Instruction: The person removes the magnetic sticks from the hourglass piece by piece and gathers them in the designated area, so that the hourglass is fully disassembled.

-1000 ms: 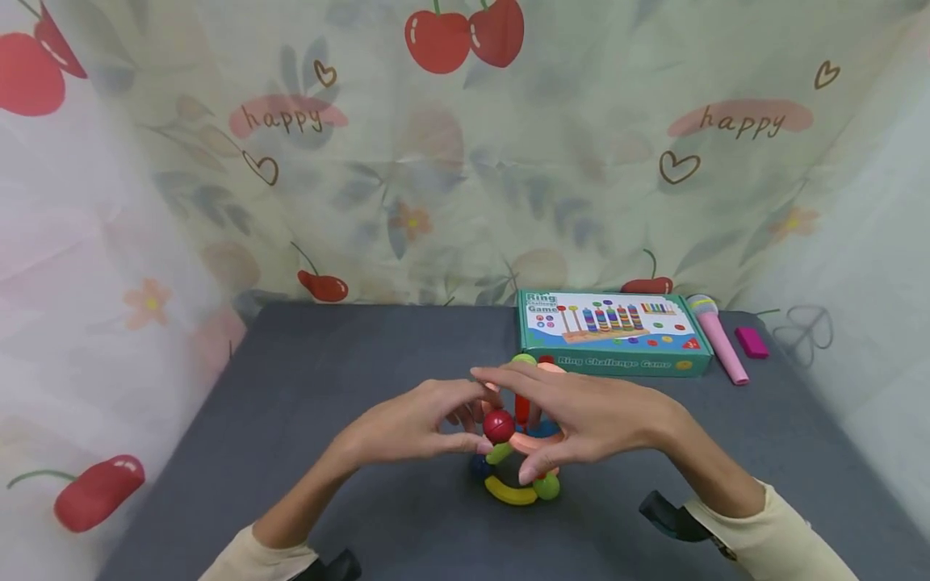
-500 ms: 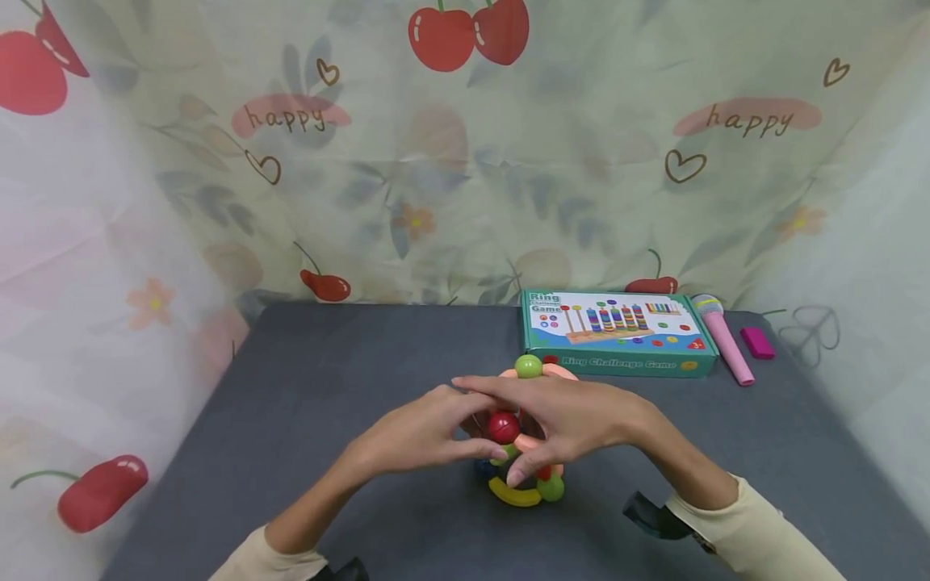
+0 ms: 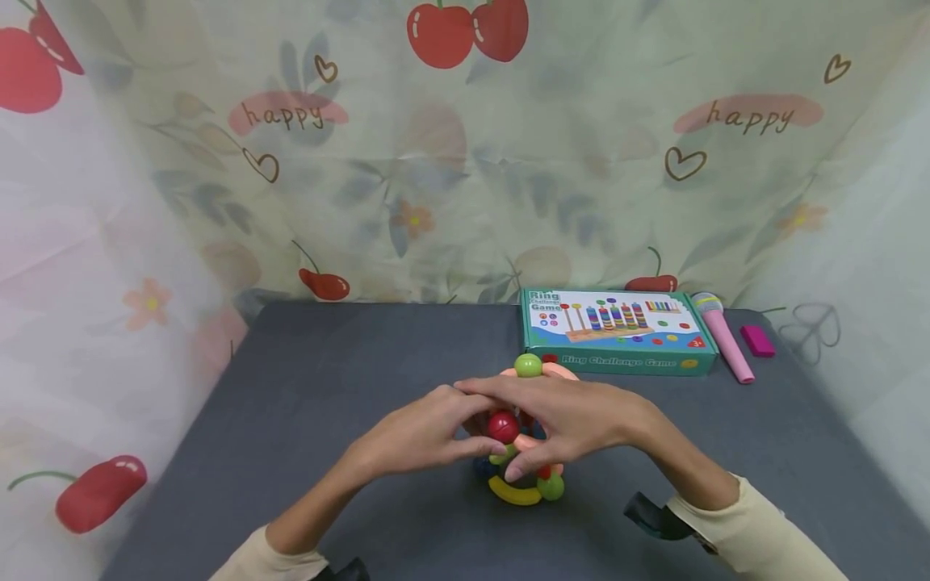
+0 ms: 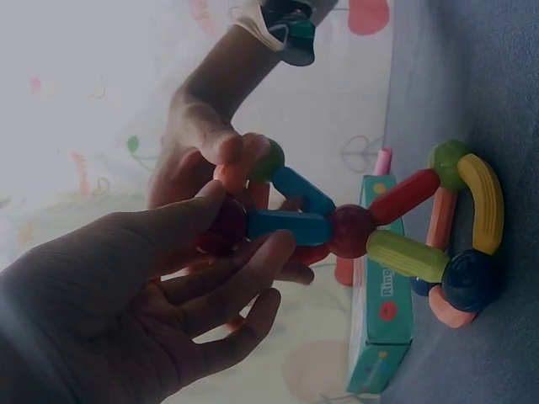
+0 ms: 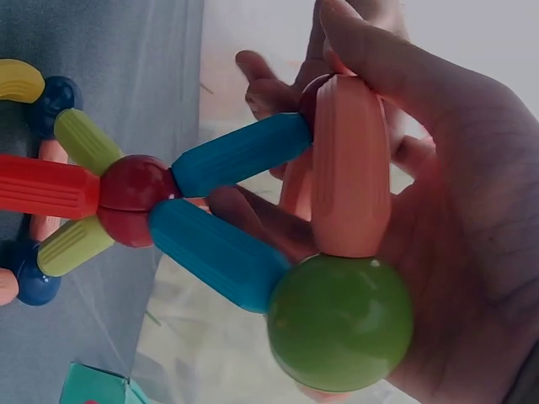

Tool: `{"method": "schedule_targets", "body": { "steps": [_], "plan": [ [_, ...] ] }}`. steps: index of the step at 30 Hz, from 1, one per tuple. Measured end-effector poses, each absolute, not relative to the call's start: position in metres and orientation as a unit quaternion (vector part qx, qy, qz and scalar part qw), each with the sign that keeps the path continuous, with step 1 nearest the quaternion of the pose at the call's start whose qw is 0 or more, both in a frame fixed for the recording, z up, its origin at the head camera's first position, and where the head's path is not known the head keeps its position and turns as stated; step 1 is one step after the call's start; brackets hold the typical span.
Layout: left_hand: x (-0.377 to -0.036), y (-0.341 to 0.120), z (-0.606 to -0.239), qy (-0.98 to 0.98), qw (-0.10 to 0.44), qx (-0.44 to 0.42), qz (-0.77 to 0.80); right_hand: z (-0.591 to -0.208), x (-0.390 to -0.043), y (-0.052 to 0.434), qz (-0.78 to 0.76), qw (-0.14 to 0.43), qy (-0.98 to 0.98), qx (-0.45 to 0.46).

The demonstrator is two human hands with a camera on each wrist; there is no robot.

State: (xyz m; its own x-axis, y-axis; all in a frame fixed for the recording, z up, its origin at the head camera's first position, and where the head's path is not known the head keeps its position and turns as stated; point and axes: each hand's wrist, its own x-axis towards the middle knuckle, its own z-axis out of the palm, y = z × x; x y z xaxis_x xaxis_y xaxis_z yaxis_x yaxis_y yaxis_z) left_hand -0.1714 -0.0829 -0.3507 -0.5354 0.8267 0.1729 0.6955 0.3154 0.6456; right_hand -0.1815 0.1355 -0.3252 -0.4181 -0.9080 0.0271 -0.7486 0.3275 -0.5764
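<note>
A toy of coloured balls and ribbed rods stands on the dark table, its lower loop showing a yellow curved rod (image 3: 514,491). My left hand (image 3: 429,432) pinches the dark red ball (image 4: 223,225) at its upper part, a finger lying along a blue rod (image 4: 289,227). Facing it, my right hand (image 3: 574,415) curls round a peach rod (image 5: 352,168) that ends in a large green ball (image 5: 340,323). Blue rods run from this upper part down to a central red ball (image 5: 136,200). The fingers of both hands overlap in the head view and hide some rods.
Behind the toy lies a teal Ring Challenge Game box (image 3: 617,332). A pink toy microphone (image 3: 723,339) and a small magenta block (image 3: 758,340) lie to its right. Patterned cloth hangs behind the dark table (image 3: 349,363).
Both hands have closed in around the upper part, the right hand shifting left until its fingers overlap the left's. Over the last half second they have hardly moved.
</note>
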Motion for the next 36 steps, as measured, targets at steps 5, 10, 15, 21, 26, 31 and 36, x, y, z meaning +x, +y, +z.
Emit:
{"method": "schedule_targets", "body": {
  "steps": [5, 10, 15, 21, 26, 31, 36],
  "plan": [
    [-0.169, -0.084, -0.351, 0.809, 0.091, 0.473, 0.337, -0.331, -0.184, 0.133, -0.283, 0.177, 0.776, -0.534],
    [-0.167, -0.083, -0.352, 0.811, 0.095, 0.47, 0.335, -0.333, -0.185, 0.132, -0.286, 0.176, 0.769, -0.544],
    [-0.167, -0.083, -0.356, 0.8, 0.094, 0.48, 0.348, -0.333, -0.184, 0.133, -0.29, 0.187, 0.766, -0.543],
    [-0.167, -0.084, -0.359, 0.765, 0.121, 0.484, 0.406, -0.333, -0.185, 0.133, -0.29, 0.198, 0.766, -0.539],
    [-0.156, -0.087, -0.34, 0.748, 0.153, 0.466, 0.447, -0.334, -0.186, 0.138, -0.281, 0.186, 0.771, -0.54],
    [-0.159, -0.087, -0.343, 0.745, 0.163, 0.463, 0.451, -0.334, -0.185, 0.141, -0.29, 0.196, 0.768, -0.537],
    [-0.168, -0.088, -0.36, 0.746, 0.157, 0.473, 0.442, -0.333, -0.185, 0.143, -0.281, 0.182, 0.77, -0.543]
  ]
}}
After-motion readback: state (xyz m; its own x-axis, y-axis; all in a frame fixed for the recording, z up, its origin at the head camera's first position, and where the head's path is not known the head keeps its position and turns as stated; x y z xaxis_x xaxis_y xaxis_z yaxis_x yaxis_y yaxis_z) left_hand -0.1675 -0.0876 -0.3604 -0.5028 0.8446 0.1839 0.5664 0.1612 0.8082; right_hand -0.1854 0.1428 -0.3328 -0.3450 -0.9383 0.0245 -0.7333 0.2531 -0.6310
